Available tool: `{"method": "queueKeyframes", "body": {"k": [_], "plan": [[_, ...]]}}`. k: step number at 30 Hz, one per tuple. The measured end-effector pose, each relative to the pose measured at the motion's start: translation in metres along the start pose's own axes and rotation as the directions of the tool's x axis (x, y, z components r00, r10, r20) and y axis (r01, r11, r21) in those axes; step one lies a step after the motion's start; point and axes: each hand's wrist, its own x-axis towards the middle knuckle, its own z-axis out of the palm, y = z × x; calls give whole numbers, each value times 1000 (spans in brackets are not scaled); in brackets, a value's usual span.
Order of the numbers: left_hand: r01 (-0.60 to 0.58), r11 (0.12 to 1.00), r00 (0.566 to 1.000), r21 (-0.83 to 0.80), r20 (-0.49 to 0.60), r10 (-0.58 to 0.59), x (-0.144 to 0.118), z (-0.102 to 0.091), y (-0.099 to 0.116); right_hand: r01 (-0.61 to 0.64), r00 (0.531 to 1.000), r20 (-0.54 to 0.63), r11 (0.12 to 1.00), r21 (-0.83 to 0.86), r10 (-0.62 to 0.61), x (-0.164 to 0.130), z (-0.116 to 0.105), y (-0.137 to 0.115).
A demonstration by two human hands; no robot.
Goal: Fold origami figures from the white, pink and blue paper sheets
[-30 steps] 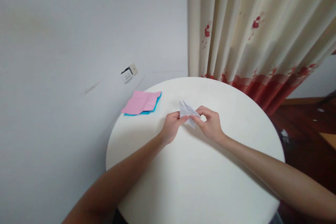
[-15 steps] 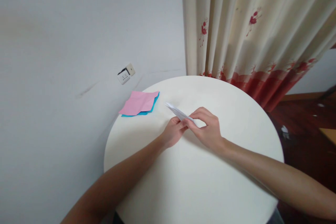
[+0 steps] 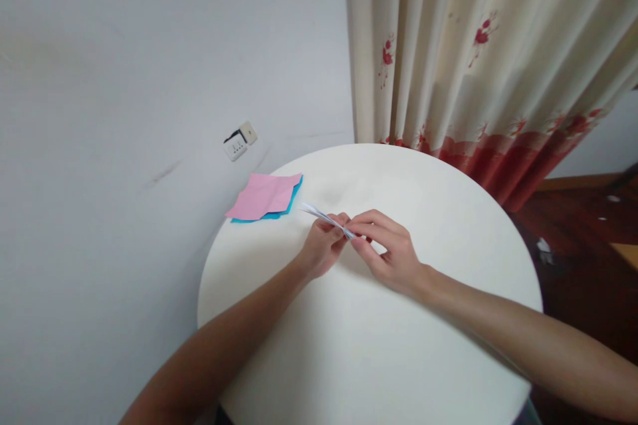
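Paper (image 3: 319, 214) in left hand (image 3: 321, 252) and right hand (image 3: 391, 252), seen edge-on

White, folded, thin from this angle; layers fan slightly at the far-left end. Left hand: fingers clamped on paper, thumb on the near side, around its middle-to-right part. Right hand: thumb and index fingers close in on the right end, pinching it by the look of it; these fingers sit right beside the left ones. Paper sticks out up and left from between the fingers, looks raised off the surface (image 3: 369, 358).

Left of and beyond the fingers: pink sheet (image 3: 266, 194), creased, lying over blue sheet (image 3: 292, 204), which shows along the right and near edges. Paper's free end is near blue, apart from it.

Farther beyond, left of the fingers: socket (image 3: 235, 146) on wall (image 3: 124, 80). Beyond and right of the fingers: curtain (image 3: 448, 46), cream, red flowers, red hem. Well right of the fingers: dark floor (image 3: 573, 319), white scrap (image 3: 545, 251) on it, too small to identify.
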Motion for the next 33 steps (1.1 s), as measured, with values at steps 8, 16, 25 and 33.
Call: {"method": "queueKeyframes", "body": {"k": [8, 16, 25, 33], "plan": [[73, 996, 996, -57, 51, -70, -1, -1, -1, 29, 999, -29, 999, -15, -29, -2, 4, 2], [-29, 999, 997, 45, 73, 25, -6, 12, 8, 60, 993, -93, 990, -127, -72, -2, 4, -2], [-90, 992, 994, 89, 74, 83, -7, 12, 9, 163, 985, -13, 962, -221, -170, 1, -1, -5], [-103, 990, 991, 95, 90, 94, -8, 14, 9, 205, 979, 61, 945, -257, -195, 2, -5, -3]]}}
